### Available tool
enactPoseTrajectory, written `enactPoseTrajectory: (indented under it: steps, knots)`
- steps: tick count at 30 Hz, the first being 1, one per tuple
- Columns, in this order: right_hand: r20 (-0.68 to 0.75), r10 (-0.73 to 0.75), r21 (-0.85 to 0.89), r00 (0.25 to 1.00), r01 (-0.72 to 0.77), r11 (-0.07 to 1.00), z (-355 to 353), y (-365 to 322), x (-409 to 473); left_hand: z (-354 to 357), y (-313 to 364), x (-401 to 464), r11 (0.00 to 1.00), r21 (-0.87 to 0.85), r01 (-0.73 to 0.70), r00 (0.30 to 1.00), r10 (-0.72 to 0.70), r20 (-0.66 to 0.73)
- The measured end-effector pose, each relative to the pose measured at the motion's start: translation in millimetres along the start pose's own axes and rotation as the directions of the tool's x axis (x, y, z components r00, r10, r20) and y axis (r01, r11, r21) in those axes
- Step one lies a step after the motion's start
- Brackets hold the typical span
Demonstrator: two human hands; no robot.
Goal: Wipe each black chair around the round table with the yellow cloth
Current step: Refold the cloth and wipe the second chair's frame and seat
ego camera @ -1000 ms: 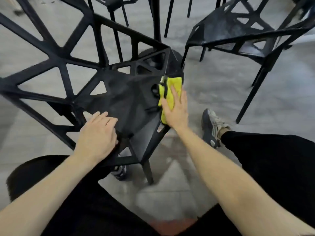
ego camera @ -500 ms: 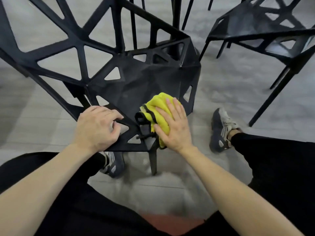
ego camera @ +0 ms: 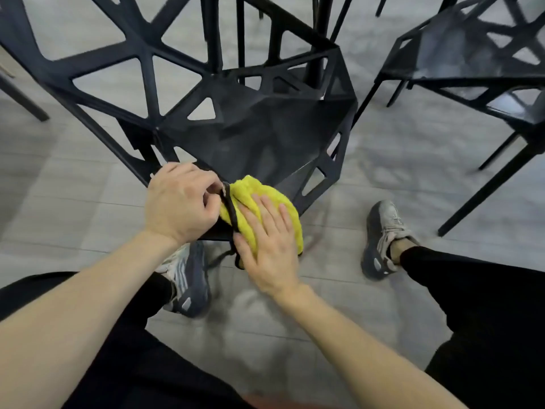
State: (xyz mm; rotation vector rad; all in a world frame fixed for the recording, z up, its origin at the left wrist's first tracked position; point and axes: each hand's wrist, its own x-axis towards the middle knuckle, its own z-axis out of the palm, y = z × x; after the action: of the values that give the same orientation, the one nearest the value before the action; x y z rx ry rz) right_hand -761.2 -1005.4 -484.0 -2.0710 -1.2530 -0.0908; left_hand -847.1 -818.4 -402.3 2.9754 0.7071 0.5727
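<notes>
A black lattice chair (ego camera: pixel 253 131) stands right in front of me, its seat facing up. The yellow cloth (ego camera: pixel 265 202), edged in black, lies bunched on the seat's near front corner. My right hand (ego camera: pixel 269 243) presses flat on the cloth with straight fingers, its palm over the seat's edge. My left hand (ego camera: pixel 180 205) grips the near edge of the seat just left of the cloth, fingers curled round the rim and touching the cloth's black trim.
A second black chair (ego camera: pixel 472 63) stands at the upper right. Thin black legs (ego camera: pixel 320 39) rise behind the near chair. My two shoes (ego camera: pixel 383 234) rest on the grey tiled floor (ego camera: pixel 73 208) on either side of the seat.
My right hand has dragged the cloth from the seat's far right edge back to its near front corner. My left hand stayed on the near rim and now touches the cloth.
</notes>
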Motion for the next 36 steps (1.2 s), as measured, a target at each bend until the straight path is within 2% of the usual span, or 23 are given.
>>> enactPoseTrajectory:
  steps: [3, 5, 6, 8, 10, 12, 14, 17, 20, 23, 26, 28, 31, 33, 36]
  knots:
    - [0.125, -0.173, -0.080, 0.977, 0.184, 0.980, -16, 21, 9, -1, -2, -5, 0.998, -0.060, -0.023, 0.998, 0.019, -0.063]
    - [0.201, -0.254, -0.160, 0.946, 0.288, 0.944, -30, 61, 38, -10, -15, 5, 0.995, -0.023, -0.102, 0.995, 0.102, 0.019]
    - [0.213, -0.239, -0.218, 0.948, 0.284, 0.934, -35, 81, 60, -17, -28, 13, 0.990, 0.046, -0.135, 0.987, 0.131, 0.090]
    - [0.250, -0.068, -0.338, 0.966, 0.153, 0.929, -39, 106, 113, -33, -63, 32, 0.955, 0.251, -0.157, 0.972, 0.104, 0.210]
    - [0.324, 0.125, -0.431, 0.938, 0.028, 0.902, -35, 109, 151, -51, -91, 47, 0.903, 0.412, -0.125, 0.952, -0.009, 0.308]
    - [0.338, 0.162, -0.456, 0.927, 0.011, 0.890, -30, 101, 154, -61, -101, 52, 0.865, 0.496, -0.075, 0.929, -0.120, 0.349]
    - [0.351, 0.068, -0.373, 0.934, 0.073, 0.925, -33, 81, 126, -63, -95, 55, 0.848, 0.528, -0.048, 0.937, -0.144, 0.317]
    - [0.387, -0.079, -0.148, 0.919, 0.146, 0.978, -33, 27, 59, -60, -86, 49, 0.892, 0.452, -0.010, 0.957, -0.123, 0.263]
    - [0.458, -0.075, 0.062, 0.886, 0.052, 0.997, -22, -32, 37, -57, -90, 44, 0.915, 0.404, 0.009, 0.973, -0.101, 0.209]
    - [0.532, -0.119, 0.148, 0.838, 0.047, 0.988, -19, -51, 49, -50, -92, 44, 0.932, 0.363, 0.020, 0.988, -0.074, 0.137]
    - [0.571, -0.172, 0.076, 0.803, 0.157, 0.985, -19, -29, 66, -44, -98, 40, 0.948, 0.318, 0.016, 0.998, -0.035, 0.054]
    - [0.594, -0.111, -0.066, 0.797, 0.186, 0.980, -9, -5, 91, -42, -102, 41, 0.949, 0.316, 0.005, 1.000, -0.014, 0.027]
    - [0.531, 0.031, -0.274, 0.847, 0.138, 0.952, 26, 29, 156, -38, -104, 42, 0.941, 0.336, -0.044, 0.998, 0.052, -0.017]
    - [0.477, 0.108, -0.340, 0.872, 0.070, 0.938, 58, 46, 209, -33, -109, 40, 0.936, 0.347, -0.061, 0.995, 0.083, -0.049]
    - [0.459, 0.181, -0.391, 0.870, 0.015, 0.920, 93, 49, 275, -31, -113, 41, 0.928, 0.367, -0.058, 0.997, 0.076, -0.035]
